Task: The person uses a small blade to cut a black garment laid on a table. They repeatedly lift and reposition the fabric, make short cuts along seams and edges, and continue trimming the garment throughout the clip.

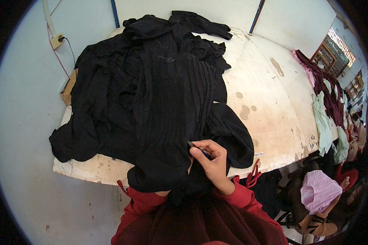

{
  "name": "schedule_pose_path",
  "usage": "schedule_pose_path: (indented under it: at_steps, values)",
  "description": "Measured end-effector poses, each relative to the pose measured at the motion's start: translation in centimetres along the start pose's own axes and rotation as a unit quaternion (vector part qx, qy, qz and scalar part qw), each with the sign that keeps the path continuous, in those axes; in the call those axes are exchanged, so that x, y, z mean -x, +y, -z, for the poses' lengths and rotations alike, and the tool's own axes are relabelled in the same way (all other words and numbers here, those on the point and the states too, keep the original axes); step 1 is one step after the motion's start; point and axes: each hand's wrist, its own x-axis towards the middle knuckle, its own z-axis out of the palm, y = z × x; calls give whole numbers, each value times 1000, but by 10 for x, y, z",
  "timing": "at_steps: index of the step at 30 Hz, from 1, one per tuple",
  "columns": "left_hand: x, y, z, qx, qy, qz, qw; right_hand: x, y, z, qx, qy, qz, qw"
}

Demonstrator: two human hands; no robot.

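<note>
Black cloth (171, 102) lay heaped across the counter (274, 110), which apparently took its weight. The right hand (212, 160), nearly closed, pinched a tool (191, 144) near its tip, seemingly for control; the left hand, cloth-covered, had an untellable grip.

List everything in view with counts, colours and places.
Table: one, cream, centre
Black cloth: one heap, black, on table
Small tool: one, dark and blue, over black cloth
Wall socket: one, cream, upper left
Uprights: two, dark blue, behind table
Maroon cloth: count unclear, maroon, table's right end
Green cloth: count unclear, pale green, right
Lilac cloth: one, lilac, lower right
Co-worker: one, partly seen, lower right
Far-right items: uncountable, mixed colours, right rim
Sleeves: two, red, lower centre
Right hand: one, bare, holding the tool
Left hand: one, mostly hidden under black cloth
</note>
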Motion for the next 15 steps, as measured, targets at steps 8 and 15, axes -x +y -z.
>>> schedule_pose_path:
  at_steps: [8, 15]
  values:
    - [11, -4, -11, 27, -15, 12, 999, -1, 2, -1, -13, -5, -15, 1000]
    - [17, -5, -16, -14, -44, 26, 999, -1, 2, -1, -31, 0, -25, 999]
